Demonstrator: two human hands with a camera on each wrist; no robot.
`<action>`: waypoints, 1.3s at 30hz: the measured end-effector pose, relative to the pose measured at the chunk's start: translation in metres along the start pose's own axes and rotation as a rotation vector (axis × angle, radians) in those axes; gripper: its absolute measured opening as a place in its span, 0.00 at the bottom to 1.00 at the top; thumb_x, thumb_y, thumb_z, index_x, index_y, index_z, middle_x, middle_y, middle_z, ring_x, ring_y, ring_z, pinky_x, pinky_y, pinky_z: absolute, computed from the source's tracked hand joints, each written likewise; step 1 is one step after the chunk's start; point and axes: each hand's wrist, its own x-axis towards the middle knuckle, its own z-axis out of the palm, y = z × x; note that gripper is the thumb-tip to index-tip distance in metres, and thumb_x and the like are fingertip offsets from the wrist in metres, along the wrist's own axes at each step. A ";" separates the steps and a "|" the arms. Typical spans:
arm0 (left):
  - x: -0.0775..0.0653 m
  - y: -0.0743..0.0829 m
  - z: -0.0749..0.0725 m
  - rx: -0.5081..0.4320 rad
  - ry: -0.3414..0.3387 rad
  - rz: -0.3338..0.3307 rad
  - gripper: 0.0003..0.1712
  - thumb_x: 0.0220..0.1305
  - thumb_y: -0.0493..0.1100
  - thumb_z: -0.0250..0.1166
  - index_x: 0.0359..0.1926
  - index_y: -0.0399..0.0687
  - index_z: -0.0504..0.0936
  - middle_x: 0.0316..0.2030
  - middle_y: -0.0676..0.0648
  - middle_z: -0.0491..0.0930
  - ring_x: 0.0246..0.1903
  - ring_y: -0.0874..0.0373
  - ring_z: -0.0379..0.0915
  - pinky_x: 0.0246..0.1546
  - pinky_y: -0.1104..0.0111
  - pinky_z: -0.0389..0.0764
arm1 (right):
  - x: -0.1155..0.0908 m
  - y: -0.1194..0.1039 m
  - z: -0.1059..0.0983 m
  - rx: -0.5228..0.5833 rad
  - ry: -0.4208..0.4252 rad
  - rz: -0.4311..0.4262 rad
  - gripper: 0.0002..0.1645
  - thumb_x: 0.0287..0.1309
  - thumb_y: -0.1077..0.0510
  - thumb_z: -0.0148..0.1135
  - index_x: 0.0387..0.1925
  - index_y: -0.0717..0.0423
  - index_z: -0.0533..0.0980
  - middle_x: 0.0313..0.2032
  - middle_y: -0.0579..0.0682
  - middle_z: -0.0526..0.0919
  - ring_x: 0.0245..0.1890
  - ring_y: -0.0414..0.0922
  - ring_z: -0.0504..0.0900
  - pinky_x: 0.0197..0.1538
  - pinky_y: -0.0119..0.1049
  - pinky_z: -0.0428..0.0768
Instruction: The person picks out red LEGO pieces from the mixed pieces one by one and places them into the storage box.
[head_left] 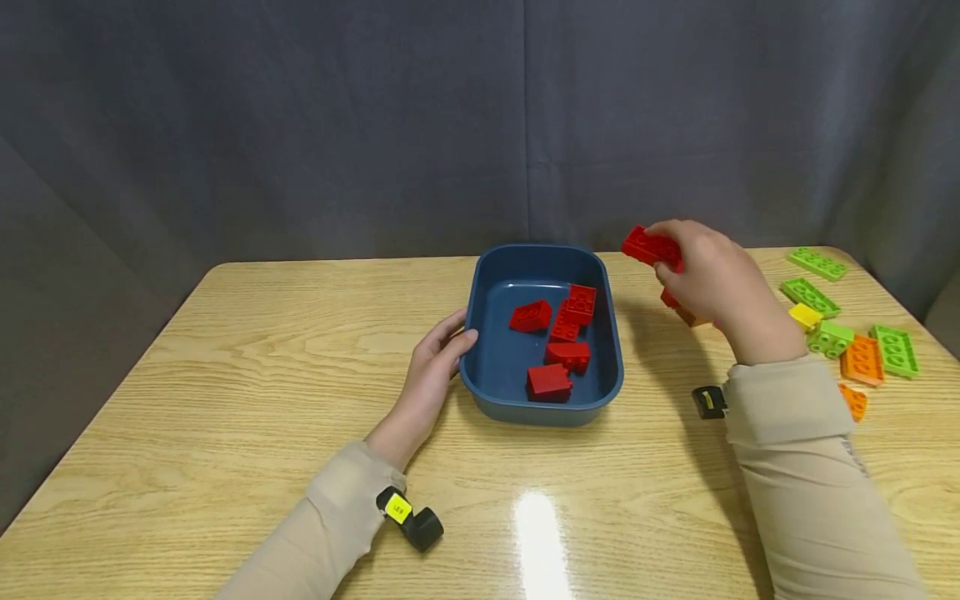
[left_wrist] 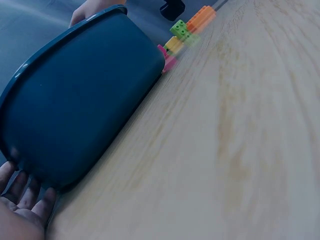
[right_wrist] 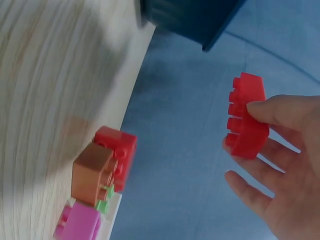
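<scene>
A dark blue plastic bin [head_left: 480, 383] stands mid-table with several red toy bricks [head_left: 550, 383] lying inside. My left hand [head_left: 431, 367] rests against the bin's left side, its loosely extended fingers [left_wrist: 31, 192] touching the outer wall and the thumb near the rim. Raised above the table to the right of the bin, my right hand [head_left: 708, 267] pinches a long red brick [right_wrist: 248, 117] between thumb and fingers. Below that hand, another red brick [right_wrist: 117, 150] sits beside a brown brick [right_wrist: 90, 175] and a pink brick [right_wrist: 81, 222].
On the table's right side lie several loose bricks: flat green ones [head_left: 817, 263], a yellow one [head_left: 806, 317], a taller green one [head_left: 830, 339] and orange ones [head_left: 862, 360]. A dark curtain [head_left: 360, 125] hangs behind the wooden table [head_left: 262, 358].
</scene>
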 end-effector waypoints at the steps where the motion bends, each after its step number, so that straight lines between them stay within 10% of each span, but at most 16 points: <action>1: 0.000 0.000 0.000 0.001 0.000 -0.001 0.27 0.65 0.49 0.55 0.65 0.51 0.68 0.65 0.45 0.68 0.59 0.54 0.66 0.66 0.53 0.65 | 0.000 -0.002 0.001 -0.005 0.005 -0.016 0.27 0.57 0.62 0.55 0.59 0.61 0.68 0.57 0.68 0.73 0.49 0.63 0.71 0.54 0.64 0.72; 39: 0.000 0.000 0.000 0.007 -0.006 -0.004 0.28 0.66 0.50 0.54 0.66 0.50 0.66 0.67 0.45 0.66 0.60 0.54 0.65 0.67 0.53 0.64 | 0.007 -0.044 0.041 -0.116 -0.022 -0.235 0.24 0.52 0.62 0.62 0.53 0.60 0.74 0.49 0.61 0.81 0.44 0.54 0.77 0.51 0.53 0.80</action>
